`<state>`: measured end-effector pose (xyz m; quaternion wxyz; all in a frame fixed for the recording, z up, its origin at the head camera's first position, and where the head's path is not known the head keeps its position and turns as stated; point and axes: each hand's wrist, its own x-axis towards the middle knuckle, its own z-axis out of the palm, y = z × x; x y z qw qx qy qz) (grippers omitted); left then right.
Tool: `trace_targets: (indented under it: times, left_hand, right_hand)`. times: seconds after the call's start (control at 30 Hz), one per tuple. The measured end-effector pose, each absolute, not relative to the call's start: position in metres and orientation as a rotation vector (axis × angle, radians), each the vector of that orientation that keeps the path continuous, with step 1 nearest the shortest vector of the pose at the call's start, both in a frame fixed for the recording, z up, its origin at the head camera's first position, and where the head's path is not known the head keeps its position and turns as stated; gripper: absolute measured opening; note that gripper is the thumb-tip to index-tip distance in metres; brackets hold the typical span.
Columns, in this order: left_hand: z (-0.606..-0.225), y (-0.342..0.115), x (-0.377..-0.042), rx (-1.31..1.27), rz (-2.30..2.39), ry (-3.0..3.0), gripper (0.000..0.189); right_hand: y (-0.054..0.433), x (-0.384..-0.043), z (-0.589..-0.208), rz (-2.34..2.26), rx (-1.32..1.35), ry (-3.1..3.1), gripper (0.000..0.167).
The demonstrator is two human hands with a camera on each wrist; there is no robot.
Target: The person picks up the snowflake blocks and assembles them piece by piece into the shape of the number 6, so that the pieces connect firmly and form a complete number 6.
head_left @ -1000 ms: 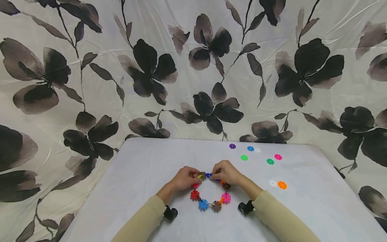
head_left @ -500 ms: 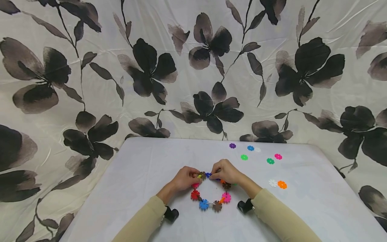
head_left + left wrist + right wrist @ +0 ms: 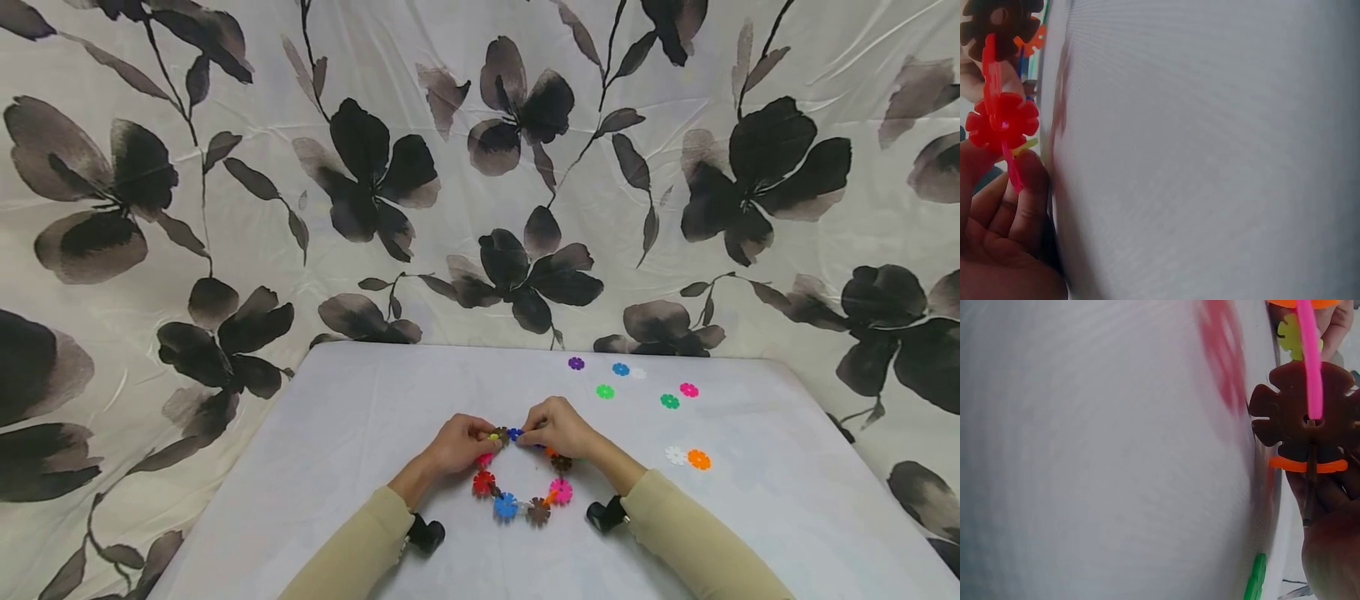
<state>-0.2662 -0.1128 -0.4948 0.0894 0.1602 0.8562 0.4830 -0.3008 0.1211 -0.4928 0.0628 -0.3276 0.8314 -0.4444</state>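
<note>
In the head view, slotted flower-shaped plastic discs are linked into a ring (image 3: 483, 482) over the white table. My left hand (image 3: 459, 443) pinches the ring's far left part, by a yellow disc (image 3: 494, 437) and a brown disc (image 3: 501, 433). Opposite it, my right hand (image 3: 558, 427) pinches the chain beside a dark blue disc (image 3: 514, 434); its fingertips hide part of what it holds. The left wrist view has a red disc (image 3: 1016, 122) close to my left fingers (image 3: 1032, 187). A large brown disc (image 3: 1291, 403) fills the right wrist view's edge, in front of my right hand.
Loose discs lie on the table (image 3: 337, 467) at the back right, among them a purple disc (image 3: 576, 363) and a light green disc (image 3: 605, 392). Nearer, a white disc (image 3: 676, 455) and an orange disc (image 3: 699, 459) lie side by side. A flowered cloth (image 3: 517, 192) hangs behind.
</note>
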Motion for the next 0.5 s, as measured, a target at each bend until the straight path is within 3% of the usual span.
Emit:
trace_targets:
  times: [0.5]
  left_hand:
    - [-0.4955,-0.1116,-0.2665,0.416,1.429,2.544,0.022]
  right_hand:
    - [0.1177,-0.3027,-0.4902,-1.306,-0.928,2.500,0.007]
